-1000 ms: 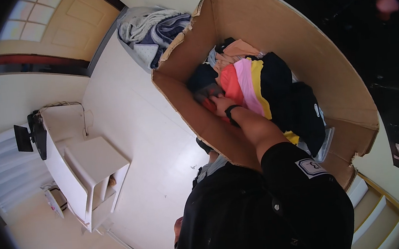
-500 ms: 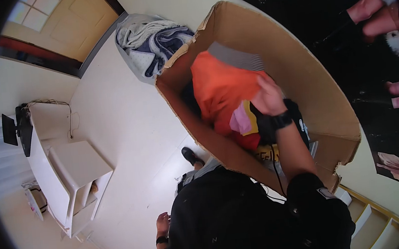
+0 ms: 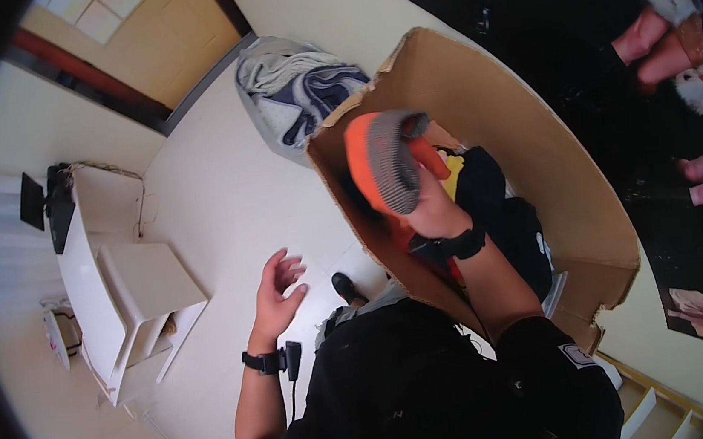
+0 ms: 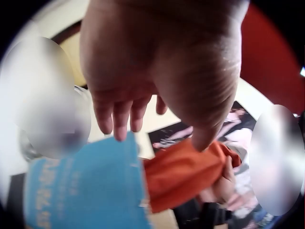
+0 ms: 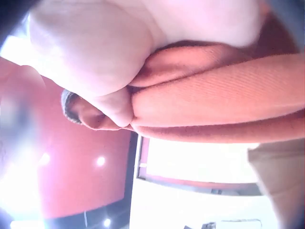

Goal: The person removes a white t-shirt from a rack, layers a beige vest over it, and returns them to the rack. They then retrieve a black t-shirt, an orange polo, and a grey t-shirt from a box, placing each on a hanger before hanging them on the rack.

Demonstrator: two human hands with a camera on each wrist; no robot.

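My right hand (image 3: 435, 211) grips an orange garment with a grey ribbed band (image 3: 393, 168), holding it up over the cardboard box (image 3: 520, 107). In the right wrist view, thumb and palm press on folds of the orange cloth (image 5: 219, 93). My left hand (image 3: 278, 296) is raised to the left of the box, its fingers loosely spread and holding nothing. From the left wrist, the orange garment (image 4: 183, 174) shows beyond the left fingertips, above the box's blue printed side (image 4: 95, 186). Dark clothes (image 3: 485, 184) and a bit of yellow cloth (image 3: 452, 170) lie inside the box.
Behind the box, a clear bag of grey and navy bedding (image 3: 304, 92) sits on the pale floor. To the left stands a white desk (image 3: 152, 279) with a monitor. A dark poster (image 3: 608, 132) covers the right wall, with a shelf unit (image 3: 654, 410) below.
My right hand has pulled the orange garment up from the pile in the box and turned its ribbed band toward me. My left hand has risen from my side toward the box.
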